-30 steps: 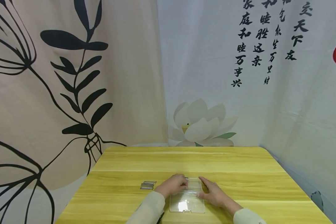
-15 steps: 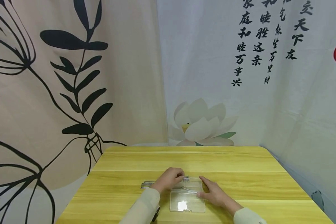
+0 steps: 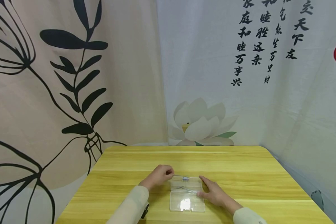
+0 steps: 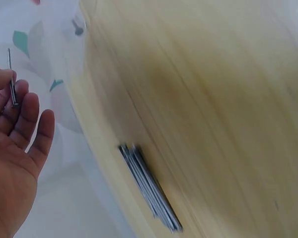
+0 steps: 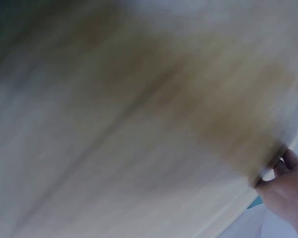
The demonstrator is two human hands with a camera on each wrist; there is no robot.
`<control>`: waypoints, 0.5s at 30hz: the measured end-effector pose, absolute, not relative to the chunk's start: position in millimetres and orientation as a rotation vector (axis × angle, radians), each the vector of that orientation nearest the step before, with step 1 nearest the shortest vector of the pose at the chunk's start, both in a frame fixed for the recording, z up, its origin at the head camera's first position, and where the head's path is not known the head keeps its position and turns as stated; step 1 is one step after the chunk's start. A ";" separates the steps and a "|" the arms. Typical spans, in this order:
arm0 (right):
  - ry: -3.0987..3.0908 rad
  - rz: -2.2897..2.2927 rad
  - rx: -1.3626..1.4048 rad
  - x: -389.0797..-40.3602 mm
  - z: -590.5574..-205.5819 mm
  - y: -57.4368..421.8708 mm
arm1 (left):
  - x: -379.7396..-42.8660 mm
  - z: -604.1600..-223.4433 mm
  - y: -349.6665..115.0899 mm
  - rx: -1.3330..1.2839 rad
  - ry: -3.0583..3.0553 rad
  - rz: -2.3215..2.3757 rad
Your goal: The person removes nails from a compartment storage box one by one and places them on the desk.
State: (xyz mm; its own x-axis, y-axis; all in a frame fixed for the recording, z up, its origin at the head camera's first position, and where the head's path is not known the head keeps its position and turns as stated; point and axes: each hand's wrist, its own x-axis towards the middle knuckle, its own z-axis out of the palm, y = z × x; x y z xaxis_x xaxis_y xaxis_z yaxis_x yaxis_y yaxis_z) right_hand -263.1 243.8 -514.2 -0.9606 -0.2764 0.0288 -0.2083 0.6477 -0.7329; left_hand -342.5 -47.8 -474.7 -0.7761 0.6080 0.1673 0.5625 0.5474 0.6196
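Lying open on the table is a clear plastic box point(image 3: 187, 200), its lid hinged out flat on the near side. A few thin metal pieces point(image 3: 180, 187) show inside; one looks like a nail point(image 4: 77, 28) in the left wrist view. Left of the box, my left hand point(image 3: 157, 176) pinches a nail point(image 4: 12, 89) between thumb and fingers. My right hand point(image 3: 215, 193) holds the box's right side, thumb near the hinge and index finger along the far corner. A bundle of nails point(image 4: 151, 188) lies on the table, hidden behind the left hand in the head view.
The wooden table point(image 3: 235, 161) reaches back to a printed curtain point(image 3: 134, 77). A small blue and white piece point(image 3: 185, 179) shows at the box's far edge. A dark object point(image 3: 145, 211) is at the left sleeve.
My left hand has moved left, out from over the box, leaving its far compartment in view and covering the nail bundle. The right hand and the box have stayed put.
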 end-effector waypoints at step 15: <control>2.760 -1.235 -0.425 -262.5 -512.9 242.5 | -341.6 -478.1 -112.1 0.948 2.740 1.045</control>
State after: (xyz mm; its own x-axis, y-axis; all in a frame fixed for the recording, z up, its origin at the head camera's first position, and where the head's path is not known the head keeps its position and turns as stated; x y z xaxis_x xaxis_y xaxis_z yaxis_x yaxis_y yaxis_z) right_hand -262.5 242.5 -512.9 -0.9575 -0.2867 0.0330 -0.2156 0.6347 -0.7420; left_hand -341.6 -112.1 -478.1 -0.8091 0.5669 0.1549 0.5261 0.5813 0.6208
